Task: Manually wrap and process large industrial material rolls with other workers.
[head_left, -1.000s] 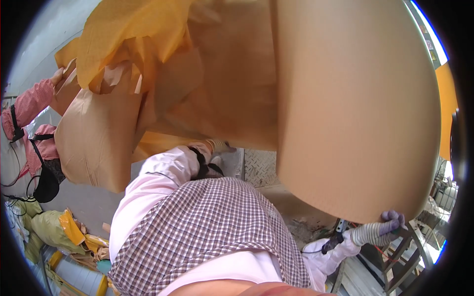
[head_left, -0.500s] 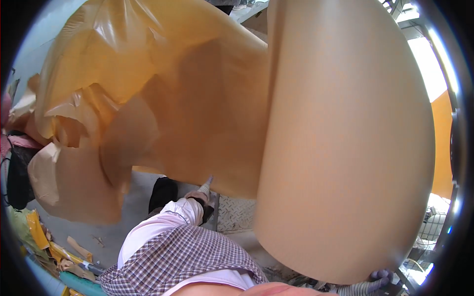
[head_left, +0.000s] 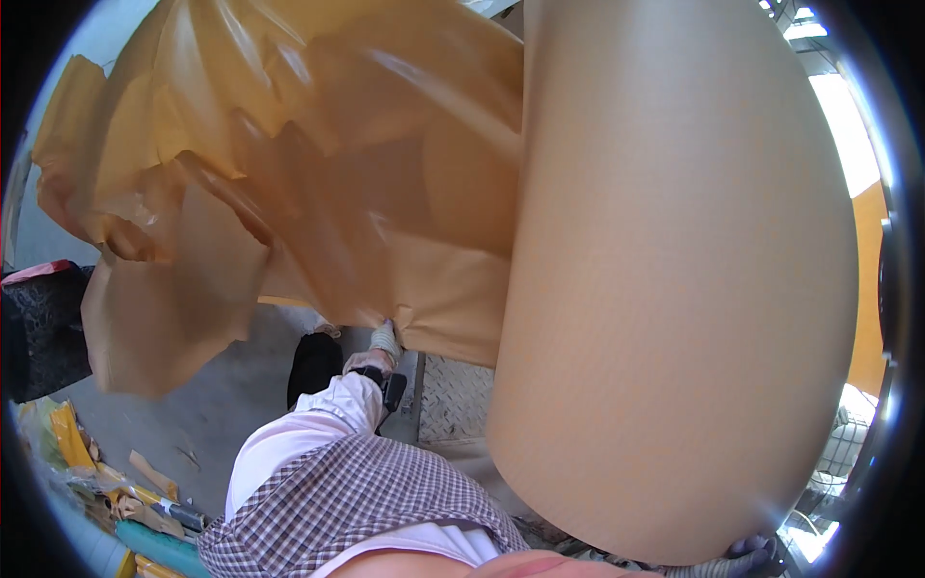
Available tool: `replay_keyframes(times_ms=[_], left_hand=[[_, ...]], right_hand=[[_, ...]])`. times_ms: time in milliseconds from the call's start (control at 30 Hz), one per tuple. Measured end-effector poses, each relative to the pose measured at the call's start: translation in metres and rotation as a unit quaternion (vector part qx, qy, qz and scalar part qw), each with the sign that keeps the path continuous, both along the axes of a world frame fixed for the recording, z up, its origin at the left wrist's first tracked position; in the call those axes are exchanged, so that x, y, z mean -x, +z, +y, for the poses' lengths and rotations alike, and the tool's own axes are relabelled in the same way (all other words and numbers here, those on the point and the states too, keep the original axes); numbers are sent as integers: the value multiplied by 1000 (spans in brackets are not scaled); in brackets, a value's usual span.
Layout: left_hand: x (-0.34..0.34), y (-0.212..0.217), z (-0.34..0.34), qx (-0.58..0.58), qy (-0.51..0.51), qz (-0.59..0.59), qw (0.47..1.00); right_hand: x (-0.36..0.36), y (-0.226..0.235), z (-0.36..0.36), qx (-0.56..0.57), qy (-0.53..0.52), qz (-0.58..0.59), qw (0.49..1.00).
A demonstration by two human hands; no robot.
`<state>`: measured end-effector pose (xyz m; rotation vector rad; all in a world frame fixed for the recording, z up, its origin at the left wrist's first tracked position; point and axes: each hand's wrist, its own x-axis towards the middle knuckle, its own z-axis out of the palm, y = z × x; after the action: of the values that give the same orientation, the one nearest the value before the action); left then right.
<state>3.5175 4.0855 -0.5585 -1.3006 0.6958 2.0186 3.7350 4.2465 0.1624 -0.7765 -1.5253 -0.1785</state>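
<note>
A: Change against the frame half a second earlier?

B: At the left hand point(head_left: 383, 339). Earlier, one finger stands out straight at the lower edge of the brown sheet point(head_left: 385, 183); now the hand pinches that edge, and short creases fan out from the grip. Glossy ridges across the sheet are also sharper and longer.

A: Meaning for the work?

B: My reading: the edge is under control at that one spot, probably with some pull on it. The far side looks slack; a torn, curling flap point(head_left: 173, 318) hangs there over the grey floor point(head_left: 260, 414).

A: Location of the material?

B: The sheet spreads across the upper left and meets the big tan roll point(head_left: 674, 289), which fills the right half, its near end toward the wearer. A patterned metal plate point(head_left: 458, 400) shows below the sheet, just beside the roll.

A: Pose, left?

B: Forearm reaches forward from the wearer's left side, white sleeve point(head_left: 308, 424) bent at the elbow, a black wrist device point(head_left: 393, 390) behind the glove. Thumb side is up at the sheet's edge.

A: Right?

B: The right hand point(head_left: 740, 559) is low, at the rim of the roll's near end, fingers curled. Only part shows; cannot tell whether it grips or merely steadies. Its arm is mostly hidden.
</note>
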Motion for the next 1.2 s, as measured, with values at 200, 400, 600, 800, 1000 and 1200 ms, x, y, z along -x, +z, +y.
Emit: replay_keyframes(times_ms=[200,400,600,800,1000,1200], left_hand=[[-21,114,-13,-54,-92,96,990],[-42,210,-60,2,-270,148,951],[-39,209,-81,146,-340,219,903],[-38,209,-117,254,-423,379,783],[-37,202,-122,264,-498,365,741],[-28,184,-111,188,-456,367,789]], right_hand=[[-36,23,7,1,34,0,999],[-89,21,26,144,206,164,954],[-96,12,65,119,201,69,970],[-80,23,65,193,199,68,958],[-51,-83,-24,215,232,79,945],[-32,-145,-19,-91,-30,-200,975]])
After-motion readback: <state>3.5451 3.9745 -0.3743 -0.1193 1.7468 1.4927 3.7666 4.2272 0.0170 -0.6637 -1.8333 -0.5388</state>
